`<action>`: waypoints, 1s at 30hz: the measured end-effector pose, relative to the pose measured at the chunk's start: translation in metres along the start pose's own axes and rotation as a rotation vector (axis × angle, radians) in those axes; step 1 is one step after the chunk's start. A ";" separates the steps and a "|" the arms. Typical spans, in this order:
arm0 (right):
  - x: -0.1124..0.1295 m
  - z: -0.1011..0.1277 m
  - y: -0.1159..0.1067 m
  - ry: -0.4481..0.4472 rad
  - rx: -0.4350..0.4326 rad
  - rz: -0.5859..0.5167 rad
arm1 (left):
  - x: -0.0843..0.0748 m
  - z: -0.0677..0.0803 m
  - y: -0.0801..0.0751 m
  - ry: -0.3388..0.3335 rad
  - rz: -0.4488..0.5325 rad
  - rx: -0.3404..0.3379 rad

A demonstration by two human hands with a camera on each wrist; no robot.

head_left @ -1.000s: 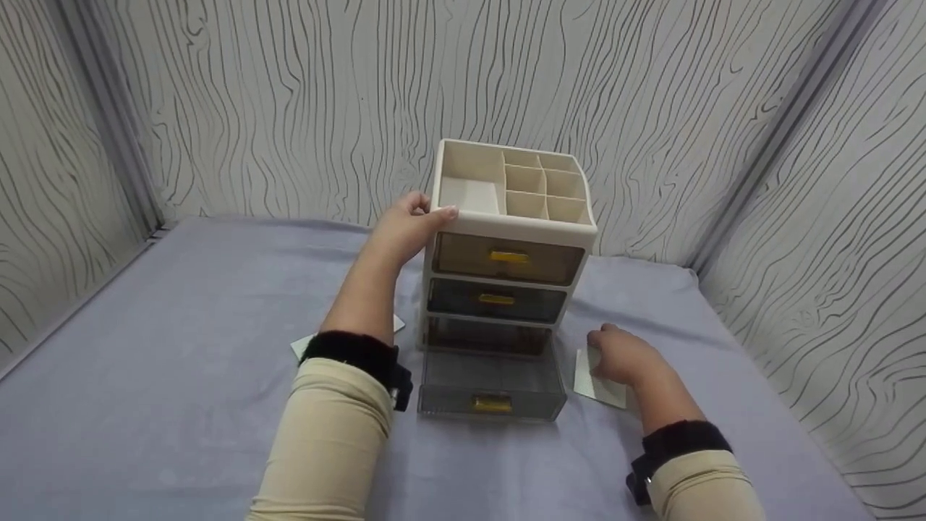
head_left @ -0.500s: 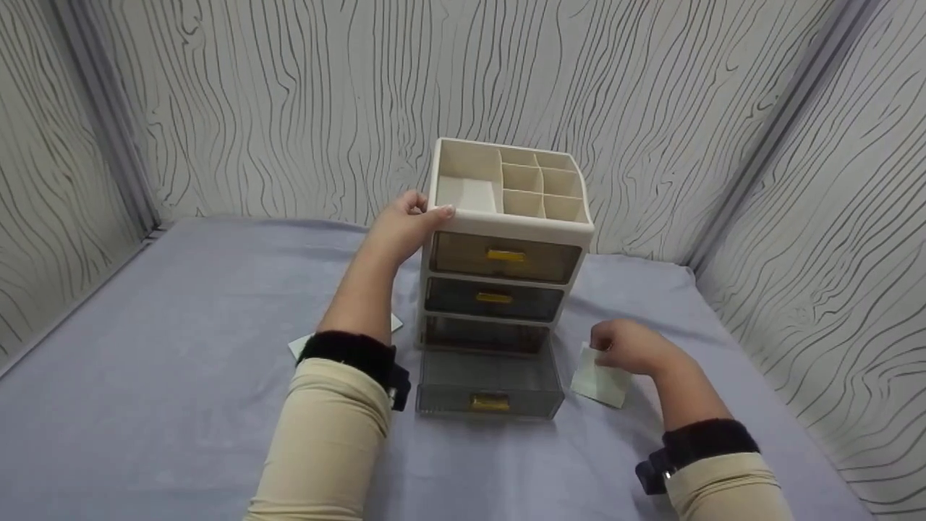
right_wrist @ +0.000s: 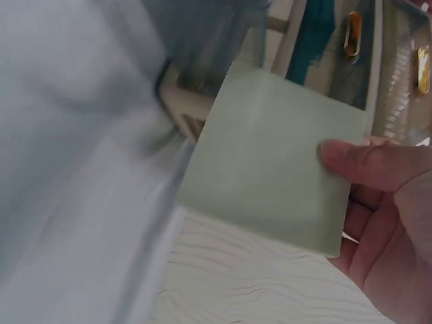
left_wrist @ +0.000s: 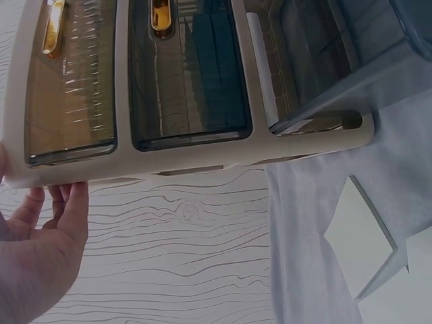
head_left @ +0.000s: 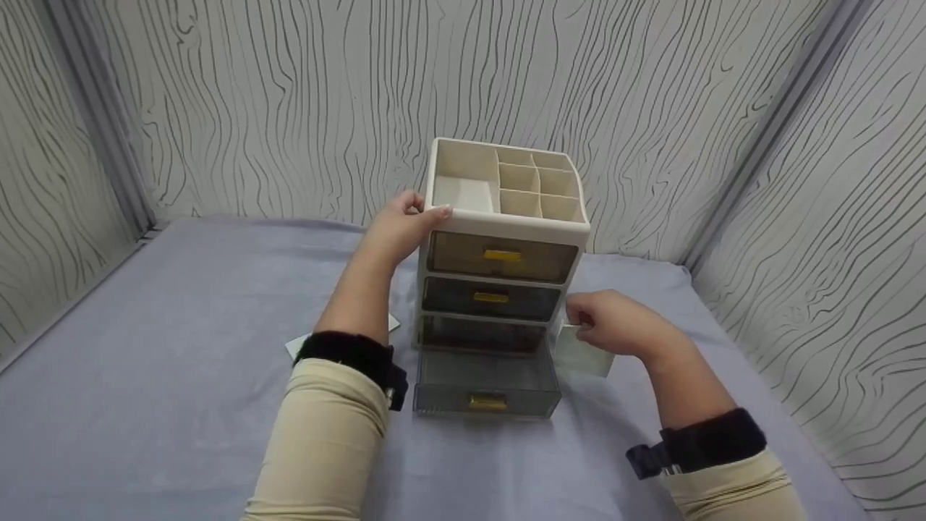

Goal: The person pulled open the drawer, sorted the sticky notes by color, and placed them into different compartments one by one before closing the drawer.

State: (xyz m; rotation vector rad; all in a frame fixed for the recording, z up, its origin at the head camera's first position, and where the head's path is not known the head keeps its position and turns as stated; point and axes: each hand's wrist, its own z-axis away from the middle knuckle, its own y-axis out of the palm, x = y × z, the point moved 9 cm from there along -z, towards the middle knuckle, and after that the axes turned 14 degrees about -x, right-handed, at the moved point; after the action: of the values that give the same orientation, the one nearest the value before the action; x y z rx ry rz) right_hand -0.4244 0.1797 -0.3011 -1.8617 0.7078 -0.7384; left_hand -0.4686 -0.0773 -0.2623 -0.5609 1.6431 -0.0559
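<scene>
A cream desk organiser (head_left: pixel 506 217) with three smoky drawers stands on the grey cloth; its bottom drawer (head_left: pixel 486 382) is pulled out. My left hand (head_left: pixel 405 224) grips the organiser's top left corner, thumb on the rim; in the left wrist view the left hand (left_wrist: pixel 40 250) lies against the organiser (left_wrist: pixel 189 88) from the side. My right hand (head_left: pixel 615 325) pinches a pale green card (head_left: pixel 582 352) and holds it in the air just right of the open drawer. The right wrist view shows the card (right_wrist: pixel 270 162) under my thumb (right_wrist: pixel 364 162).
Another pale card (head_left: pixel 300 346) lies on the cloth left of the organiser, partly hidden by my left forearm; the same card (left_wrist: pixel 361 236) shows in the left wrist view. Patterned walls close in at the back and on both sides.
My right hand has picked the green card up off the cloth and carried it up and left toward the open drawer. The left hand has kept its hold on the organiser.
</scene>
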 end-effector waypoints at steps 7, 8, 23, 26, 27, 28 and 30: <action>0.034 -0.012 -0.006 -0.085 -0.039 0.107 | 0.002 -0.002 0.000 -0.015 -0.022 0.001; 0.038 -0.013 -0.005 -0.093 -0.042 0.118 | 0.002 -0.002 0.000 -0.016 -0.027 0.001; 0.072 -0.023 0.022 -0.150 -0.051 -0.037 | 0.001 -0.003 0.001 -0.007 -0.027 -0.004; 0.072 -0.023 0.034 -0.164 -0.010 -0.056 | 0.002 -0.004 0.001 -0.015 -0.023 -0.006; 0.071 -0.023 0.038 -0.159 0.007 -0.059 | 0.002 -0.004 0.001 -0.017 -0.020 -0.005; 0.069 -0.023 0.042 -0.154 0.023 -0.059 | 0.002 -0.004 0.002 -0.019 -0.019 -0.005; 0.064 -0.022 0.051 -0.137 0.058 -0.048 | 0.003 -0.004 0.002 -0.022 -0.014 -0.003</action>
State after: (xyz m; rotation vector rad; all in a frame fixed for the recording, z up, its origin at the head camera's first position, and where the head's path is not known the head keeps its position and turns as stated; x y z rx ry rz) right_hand -0.4067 0.1014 -0.3286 -1.8621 0.5512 -0.6482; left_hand -0.4729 -0.0778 -0.2647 -0.5738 1.6179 -0.0569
